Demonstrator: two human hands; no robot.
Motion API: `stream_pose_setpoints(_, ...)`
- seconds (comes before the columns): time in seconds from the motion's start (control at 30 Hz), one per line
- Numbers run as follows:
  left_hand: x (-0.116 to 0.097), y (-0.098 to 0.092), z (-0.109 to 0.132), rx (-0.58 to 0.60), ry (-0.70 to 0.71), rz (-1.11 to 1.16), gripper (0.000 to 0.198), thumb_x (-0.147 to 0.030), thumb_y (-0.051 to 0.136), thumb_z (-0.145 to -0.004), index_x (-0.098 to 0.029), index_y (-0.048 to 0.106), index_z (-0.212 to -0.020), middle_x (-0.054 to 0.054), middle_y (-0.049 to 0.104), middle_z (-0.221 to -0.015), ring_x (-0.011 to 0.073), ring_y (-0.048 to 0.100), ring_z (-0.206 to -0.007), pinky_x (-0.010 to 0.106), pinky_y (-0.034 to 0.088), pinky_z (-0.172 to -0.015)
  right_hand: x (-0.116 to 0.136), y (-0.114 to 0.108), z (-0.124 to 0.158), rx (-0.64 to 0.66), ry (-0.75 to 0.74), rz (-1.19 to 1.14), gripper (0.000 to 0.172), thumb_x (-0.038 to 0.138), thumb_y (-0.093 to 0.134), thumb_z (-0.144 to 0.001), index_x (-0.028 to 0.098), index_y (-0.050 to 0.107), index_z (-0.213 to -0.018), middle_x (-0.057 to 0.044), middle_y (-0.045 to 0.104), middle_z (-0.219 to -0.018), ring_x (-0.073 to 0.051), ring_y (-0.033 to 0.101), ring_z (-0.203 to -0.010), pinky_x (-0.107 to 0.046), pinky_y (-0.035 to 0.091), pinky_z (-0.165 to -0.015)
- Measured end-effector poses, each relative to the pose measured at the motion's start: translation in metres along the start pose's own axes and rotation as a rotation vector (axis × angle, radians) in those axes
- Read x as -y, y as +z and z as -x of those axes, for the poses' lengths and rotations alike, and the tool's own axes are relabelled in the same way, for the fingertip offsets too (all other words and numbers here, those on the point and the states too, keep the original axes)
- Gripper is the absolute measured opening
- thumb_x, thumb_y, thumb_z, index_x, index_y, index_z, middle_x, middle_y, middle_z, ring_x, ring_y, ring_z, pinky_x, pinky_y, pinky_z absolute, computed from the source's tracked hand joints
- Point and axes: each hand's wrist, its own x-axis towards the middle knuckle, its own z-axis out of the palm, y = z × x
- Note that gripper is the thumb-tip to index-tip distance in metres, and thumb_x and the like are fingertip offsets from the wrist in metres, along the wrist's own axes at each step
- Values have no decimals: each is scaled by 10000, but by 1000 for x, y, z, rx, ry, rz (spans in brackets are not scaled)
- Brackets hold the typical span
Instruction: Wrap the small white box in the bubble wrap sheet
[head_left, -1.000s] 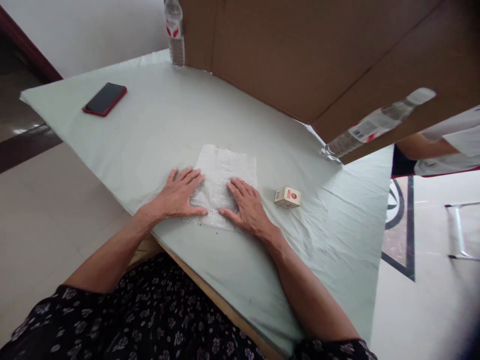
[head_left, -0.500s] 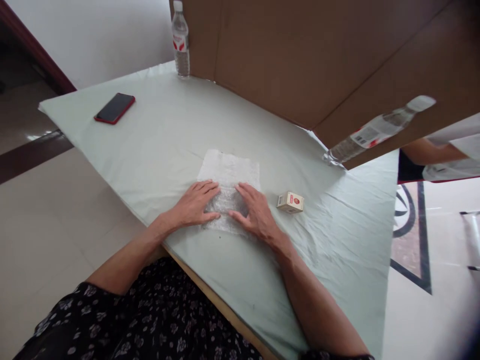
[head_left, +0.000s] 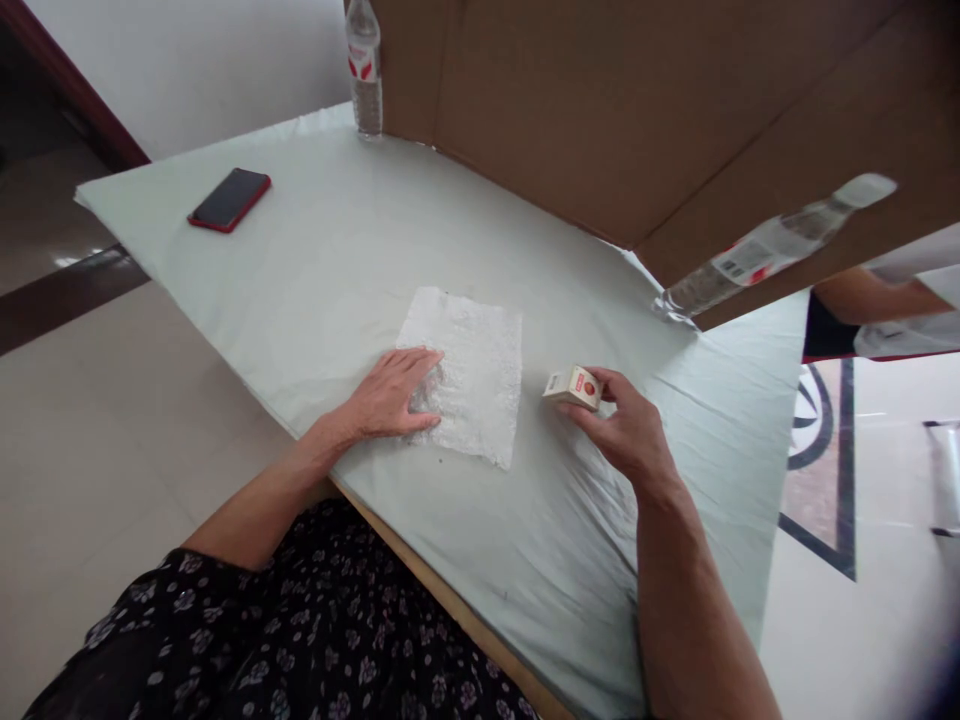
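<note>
Two hands work apart on the tabletop (head_left: 337,250): the left hand (head_left: 390,397) lies flat, fingers extended, on the near-left part of a bubble wrap sheet (head_left: 476,370), gripping nothing, while the right hand (head_left: 630,432) pinches a small box (head_left: 571,385) between thumb and fingertips, just right of the sheet. The box's long axis runs roughly left to right, its red-marked face turned upward. Fingers cover its right end, its print is too small to read, and I cannot tell whether it is lifted.
</note>
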Motion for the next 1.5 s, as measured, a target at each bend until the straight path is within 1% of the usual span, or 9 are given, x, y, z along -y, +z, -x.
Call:
stream_pose_setpoints(0.17,3,2,0,-26,3,12,885,-469,714,-805,-157,351,-1549,192,468,-1565,381,396,-1475,551,297,-1214,65,27,-11,66,-237,-91,444,416,732,-815,237,651,-1213,-94,749,-1196,-288,707,-1067,-440,526,-948)
stream_pose_setpoints(0.3,2,3,-1,-38,-2,16,910,-460,734,-785,-149,347,-1548,201,469,-1562,382,409,-1468,550,303,-1209,89,66,-24,169,-325,-47,441,346,710,-822,233,647,-1244,-100,734,-1246,-312,680,-1128,-469,493,-984)
stream_pose_setpoints(0.4,1,3,-1,-44,-6,20,908,-442,742,-779,-143,352,-1542,201,471,-1562,379,413,-1467,540,306,-1209,89,87,-28,250,-322,39,508,342,704,-817,225,624,-1304,-119,725,-1260,-340,666,-1100,-500,485,-949)
stream_pose_setpoints(0.53,2,4,-2,-50,2,31,911,-432,749,-771,-153,354,-1542,189,473,-1565,378,412,-1467,534,301,-1211,79,93,-26,277,-322,12,691,396,692,-828,211,490,-1462,-139,667,-1359,-346,636,-1132,-510,471,-963)
stream_pose_setpoints(0.73,5,6,-1,-66,9,44,919,-437,752,-762,-159,357,-1544,181,482,-1558,384,413,-1462,540,297,-1212,74,92,-23,256,-290,-34,548,350,671,-846,194,571,-1362,-123,705,-1271,-317,638,-1095,-485,474,-971)
stream_pose_setpoints(1.03,2,0,-1,-36,-2,62,909,-456,738,-771,-170,357,-1545,177,465,-1569,384,394,-1476,559,299,-1221,76,91,-25,255,-312,-59,521,310,662,-828,231,589,-1339,-106,711,-1266,-310,645,-1089,-480,510,-942)
stream_pose_setpoints(1.23,-9,-8,26,-92,57,46,846,-439,716,-805,-182,383,-1539,172,446,-1578,381,363,-1495,561,300,-1230,74,93,-24,243,-309,-98,541,325,680,-831,218,581,-1352,-120,691,-1320,-310,642,-1146,-490,509,-989)
stream_pose_setpoints(1.37,-20,-8,48,-76,110,-58,689,-295,712,-789,-167,525,-1440,197,442,-1571,397,346,-1499,576,313,-1213,71,96,-24,234,-323,-105,560,342,683,-842,227,566,-1377,-124,674,-1358,-316,635,-1176,-507,496,-1017)
stream_pose_setpoints(1.5,-30,-4,52,-119,122,-135,431,-155,635,-802,-170,673,-1230,189,491,-1537,378,397,-1474,582,333,-1199,70,94,-24,246,-324,-91,594,344,672,-853,239,532,-1421,-123,648,-1397,-323,618,-1215,-521,483,-1041)
